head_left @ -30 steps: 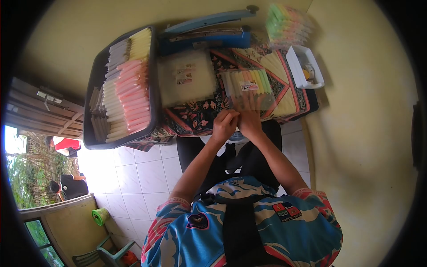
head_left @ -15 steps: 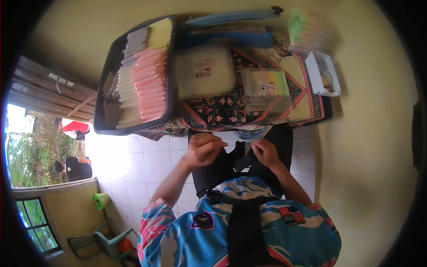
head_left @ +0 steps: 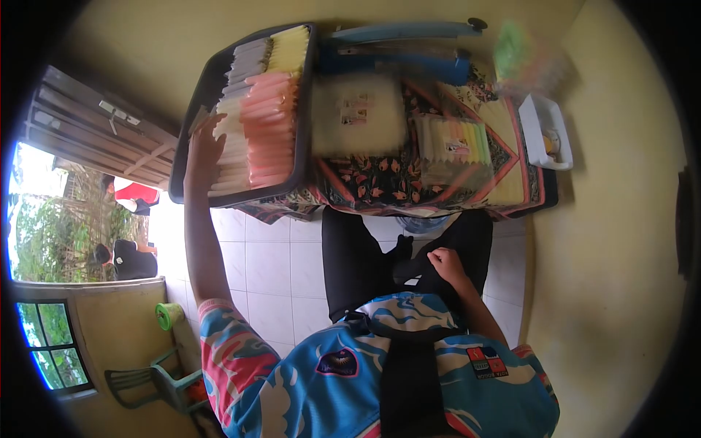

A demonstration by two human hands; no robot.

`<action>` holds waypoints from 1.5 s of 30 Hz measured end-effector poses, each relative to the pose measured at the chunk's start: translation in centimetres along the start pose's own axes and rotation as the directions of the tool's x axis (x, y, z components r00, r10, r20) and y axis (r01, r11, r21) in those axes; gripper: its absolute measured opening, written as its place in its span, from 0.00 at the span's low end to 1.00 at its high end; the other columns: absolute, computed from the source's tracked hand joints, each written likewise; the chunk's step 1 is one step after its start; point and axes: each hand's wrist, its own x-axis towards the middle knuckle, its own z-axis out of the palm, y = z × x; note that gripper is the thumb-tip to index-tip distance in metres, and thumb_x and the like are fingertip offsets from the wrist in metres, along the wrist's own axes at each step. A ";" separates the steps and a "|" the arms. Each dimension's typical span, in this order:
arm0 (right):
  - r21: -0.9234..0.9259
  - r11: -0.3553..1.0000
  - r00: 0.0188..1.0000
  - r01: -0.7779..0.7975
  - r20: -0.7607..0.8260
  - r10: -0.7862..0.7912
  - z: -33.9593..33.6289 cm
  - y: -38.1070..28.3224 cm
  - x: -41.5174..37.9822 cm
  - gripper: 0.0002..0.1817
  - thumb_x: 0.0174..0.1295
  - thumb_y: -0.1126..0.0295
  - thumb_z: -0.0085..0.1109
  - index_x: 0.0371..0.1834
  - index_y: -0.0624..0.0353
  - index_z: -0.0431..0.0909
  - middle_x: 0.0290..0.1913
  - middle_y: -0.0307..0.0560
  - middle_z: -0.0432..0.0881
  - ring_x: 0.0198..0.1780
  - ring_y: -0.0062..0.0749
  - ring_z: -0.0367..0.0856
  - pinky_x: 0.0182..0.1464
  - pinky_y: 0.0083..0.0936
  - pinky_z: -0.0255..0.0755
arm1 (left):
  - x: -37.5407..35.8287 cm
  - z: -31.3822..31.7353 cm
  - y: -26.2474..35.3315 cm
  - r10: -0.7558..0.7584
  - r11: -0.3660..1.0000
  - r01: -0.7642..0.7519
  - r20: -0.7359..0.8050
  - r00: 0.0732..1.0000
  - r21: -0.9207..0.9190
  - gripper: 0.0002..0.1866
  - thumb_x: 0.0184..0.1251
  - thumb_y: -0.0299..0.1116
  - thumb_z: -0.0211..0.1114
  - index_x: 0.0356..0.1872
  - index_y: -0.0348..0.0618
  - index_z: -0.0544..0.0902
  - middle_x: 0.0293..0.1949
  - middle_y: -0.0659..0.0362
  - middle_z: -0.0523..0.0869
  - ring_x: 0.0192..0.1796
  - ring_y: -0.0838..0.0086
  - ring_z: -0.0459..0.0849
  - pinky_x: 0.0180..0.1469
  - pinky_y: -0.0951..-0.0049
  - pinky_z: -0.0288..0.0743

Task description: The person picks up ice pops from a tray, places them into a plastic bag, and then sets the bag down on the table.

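My left hand (head_left: 206, 146) reaches into the left side of a dark tray (head_left: 305, 109), over the brown and white packets. Its fingers are apart at the edge of the white stack (head_left: 232, 150); whether they touch a packet is unclear. Pink packets (head_left: 270, 131) lie to the right of it, with grey packets (head_left: 248, 64) and yellow packets (head_left: 289, 51) behind. My right hand (head_left: 447, 264) rests closed near my right thigh, and anything inside it is too small or hidden to name.
On the patterned cloth (head_left: 372, 179) lie a clear pack with labels (head_left: 358, 117), a pack of coloured sticks (head_left: 456, 146), a blue sealer-like device (head_left: 401, 62) and a white box (head_left: 537, 135). Green chairs (head_left: 171, 379) stand lower left. Two people are outside.
My left hand has moved from above my lap up and left into the tray. My right hand has shifted slightly down and right. The view has shifted a little.
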 end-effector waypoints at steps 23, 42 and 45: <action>-0.062 0.995 0.996 -0.080 0.032 0.082 0.5 0.8 0.3 0.14 0.60 0.67 0.64 0.23 0.67 0.78 0.25 0.58 0.79 0.30 0.56 0.80 0.32 0.42 0.72 | 1.2 -2.4 -3.9 0.067 0.993 -0.029 0.344 0.937 -0.113 0.23 0.53 0.26 0.71 0.53 0.37 0.80 0.49 0.48 0.85 0.53 0.54 0.83 0.56 0.62 0.74; 0.179 0.984 0.992 0.010 0.122 -0.033 -0.8 -8.0 3.0 0.10 0.63 0.70 0.62 0.33 0.68 0.82 0.30 0.52 0.84 0.31 0.42 0.84 0.33 0.30 0.75 | -11.6 0.1 17.7 0.341 -0.671 0.242 -0.002 0.940 -0.700 0.16 0.64 0.39 0.68 0.40 0.48 0.68 0.28 0.63 0.71 0.22 0.77 0.69 0.27 0.76 0.62; 0.228 0.968 0.991 0.103 0.063 -0.120 -1.8 -12.0 4.7 0.09 0.65 0.70 0.61 0.36 0.68 0.82 0.32 0.50 0.85 0.33 0.36 0.85 0.35 0.26 0.75 | -11.4 4.7 23.9 0.396 -0.783 0.363 0.047 0.917 -0.505 0.15 0.61 0.41 0.65 0.38 0.49 0.69 0.28 0.63 0.70 0.22 0.76 0.67 0.29 0.72 0.62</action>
